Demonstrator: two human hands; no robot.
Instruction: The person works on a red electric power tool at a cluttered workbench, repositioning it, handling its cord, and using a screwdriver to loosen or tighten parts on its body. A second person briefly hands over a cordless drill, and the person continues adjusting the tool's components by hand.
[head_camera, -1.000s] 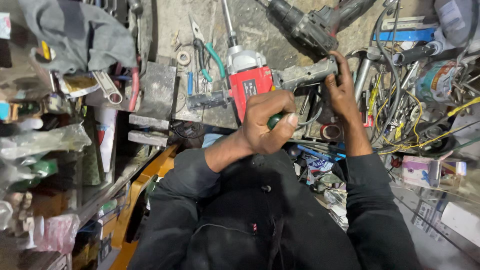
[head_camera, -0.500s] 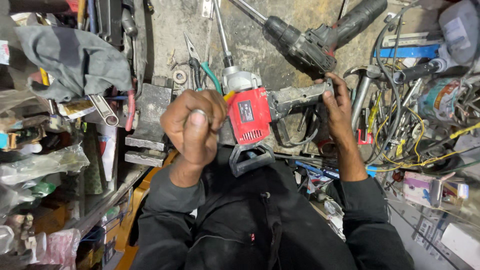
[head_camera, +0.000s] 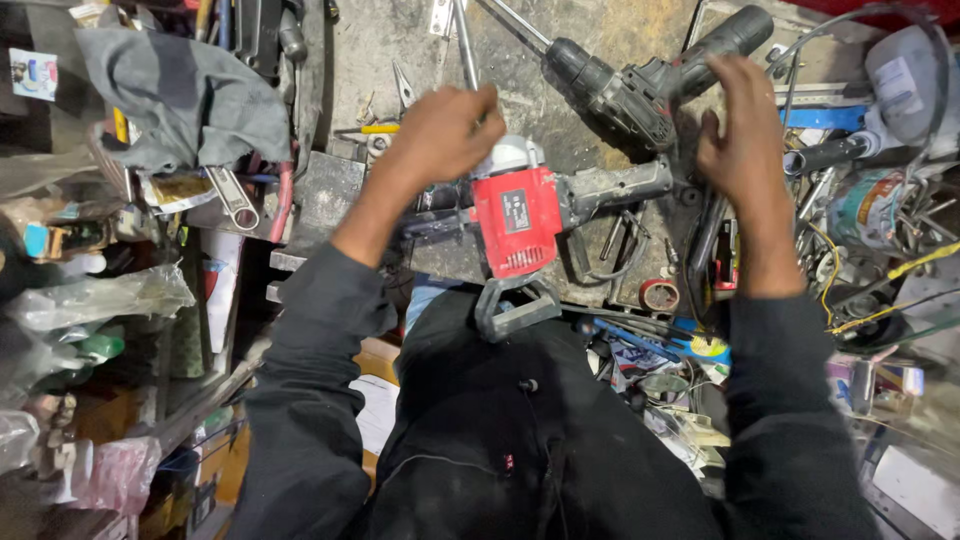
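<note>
1. I see the red power drill (head_camera: 518, 218) at the centre of the head view, lying on the bench (head_camera: 590, 45) with its grey side handle (head_camera: 615, 187) pointing toward 3 o'clock and its loop grip (head_camera: 515, 308) toward 6 o'clock, nearest my body.
2. My left hand (head_camera: 440, 135) sits at 11 o'clock of the red housing, fingers curled shut over the drill's silver front end; whether it pinches a small tool or only the chuck area I cannot tell, as the fingers hide it.
3. My right hand (head_camera: 740, 140) hangs at 2 o'clock, off the drill, fingers loosely spread and holding nothing. It is near the black cordless drill (head_camera: 650, 85) at 1 o'clock but does not touch it.
4. To do this step well, I judge the body needs steadying: with only one hand on it, any turning force at the front end may roll the housing. The side handle is the natural brace for the free hand.
5. Hazards I note: a cable loop (head_camera: 590, 262) under the side handle, and a red tape roll (head_camera: 659, 295) at 4 o'clock; both could snag.
6. A grey cloth (head_camera: 190, 100) lies at 10 o'clock, well apart.
</note>
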